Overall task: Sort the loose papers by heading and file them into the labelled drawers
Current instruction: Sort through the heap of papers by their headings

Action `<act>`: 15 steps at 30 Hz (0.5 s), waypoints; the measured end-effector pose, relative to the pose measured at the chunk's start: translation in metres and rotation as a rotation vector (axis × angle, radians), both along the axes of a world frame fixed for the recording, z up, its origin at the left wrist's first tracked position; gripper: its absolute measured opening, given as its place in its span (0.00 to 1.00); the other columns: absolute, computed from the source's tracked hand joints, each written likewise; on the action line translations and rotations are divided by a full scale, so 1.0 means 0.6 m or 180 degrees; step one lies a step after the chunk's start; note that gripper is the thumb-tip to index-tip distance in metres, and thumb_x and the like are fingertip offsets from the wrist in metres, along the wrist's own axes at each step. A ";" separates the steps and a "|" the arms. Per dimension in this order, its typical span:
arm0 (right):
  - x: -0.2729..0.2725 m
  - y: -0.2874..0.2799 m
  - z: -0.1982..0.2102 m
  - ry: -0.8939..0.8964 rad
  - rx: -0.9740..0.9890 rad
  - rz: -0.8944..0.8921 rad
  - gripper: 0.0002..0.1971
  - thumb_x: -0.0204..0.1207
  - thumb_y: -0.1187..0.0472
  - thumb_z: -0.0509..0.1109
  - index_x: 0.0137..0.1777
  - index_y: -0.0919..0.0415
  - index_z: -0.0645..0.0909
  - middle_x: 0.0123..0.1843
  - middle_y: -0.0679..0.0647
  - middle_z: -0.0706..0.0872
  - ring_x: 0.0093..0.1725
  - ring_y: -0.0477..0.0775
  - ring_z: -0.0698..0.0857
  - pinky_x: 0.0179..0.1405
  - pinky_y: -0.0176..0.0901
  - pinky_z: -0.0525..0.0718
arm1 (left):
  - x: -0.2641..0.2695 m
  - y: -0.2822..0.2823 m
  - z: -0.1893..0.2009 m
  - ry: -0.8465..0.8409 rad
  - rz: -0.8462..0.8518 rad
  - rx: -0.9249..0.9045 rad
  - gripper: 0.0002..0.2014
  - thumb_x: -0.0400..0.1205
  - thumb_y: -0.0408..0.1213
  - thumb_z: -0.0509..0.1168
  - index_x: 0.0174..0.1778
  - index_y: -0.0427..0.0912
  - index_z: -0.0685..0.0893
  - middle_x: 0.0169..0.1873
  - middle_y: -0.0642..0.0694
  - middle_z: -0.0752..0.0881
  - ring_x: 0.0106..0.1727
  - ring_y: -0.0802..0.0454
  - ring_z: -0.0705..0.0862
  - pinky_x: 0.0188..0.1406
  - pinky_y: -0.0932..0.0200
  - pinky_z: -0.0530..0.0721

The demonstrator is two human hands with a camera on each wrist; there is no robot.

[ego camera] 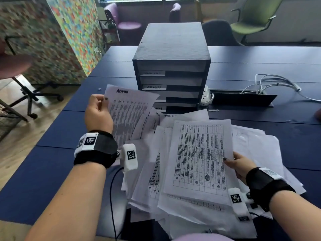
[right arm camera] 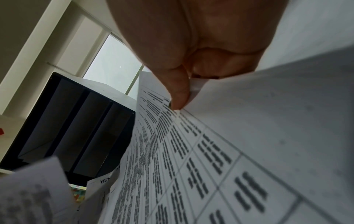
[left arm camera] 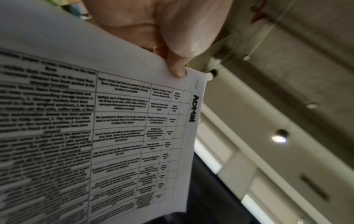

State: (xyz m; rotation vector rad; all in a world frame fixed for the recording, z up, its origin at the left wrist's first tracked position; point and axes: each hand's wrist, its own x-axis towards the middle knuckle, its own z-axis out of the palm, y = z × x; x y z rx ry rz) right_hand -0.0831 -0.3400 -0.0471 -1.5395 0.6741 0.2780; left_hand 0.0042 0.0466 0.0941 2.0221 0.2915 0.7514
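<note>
My left hand pinches the top left corner of a printed sheet headed ADMIN, lifted off the table; the left wrist view shows the thumb on that ADMIN sheet. My right hand pinches the right edge of a table-printed sheet raised over the loose paper pile; its thumb presses this sheet. A black drawer unit stands behind, with labels TASK LIST and ADMIN; lower labels are hidden by paper.
The blue table carries a power strip, a black cable tray and white cables at the right. Office chairs stand beyond the table, and a stool at the left.
</note>
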 end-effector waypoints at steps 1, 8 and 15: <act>0.000 0.001 0.000 -0.0061 0.0023 -0.0041 0.16 0.78 0.75 0.61 0.63 0.62 0.75 0.51 0.64 0.84 0.43 0.61 0.82 0.49 0.55 0.81 | 0.000 -0.002 0.018 -0.0182 -0.0064 0.0063 0.08 0.86 0.40 0.58 0.46 0.40 0.77 0.32 0.49 0.76 0.36 0.54 0.72 0.33 0.62 0.65; 0.005 -0.001 0.001 -0.0283 0.0187 -0.0155 0.14 0.78 0.74 0.62 0.61 0.62 0.77 0.32 0.49 0.90 0.31 0.49 0.88 0.32 0.44 0.88 | -0.023 -0.045 0.134 -0.1165 -0.0229 -0.0037 0.11 0.85 0.36 0.59 0.40 0.57 0.71 0.34 0.62 0.75 0.34 0.79 0.74 0.37 0.80 0.69; -0.005 0.006 0.025 -0.0634 0.0989 -0.0286 0.23 0.63 0.65 0.80 0.57 0.64 0.78 0.31 0.52 0.90 0.27 0.51 0.88 0.25 0.47 0.87 | -0.016 -0.074 0.107 -0.0803 -0.0502 -0.0327 0.04 0.86 0.38 0.59 0.46 0.43 0.74 0.34 0.57 0.76 0.33 0.74 0.74 0.34 0.76 0.69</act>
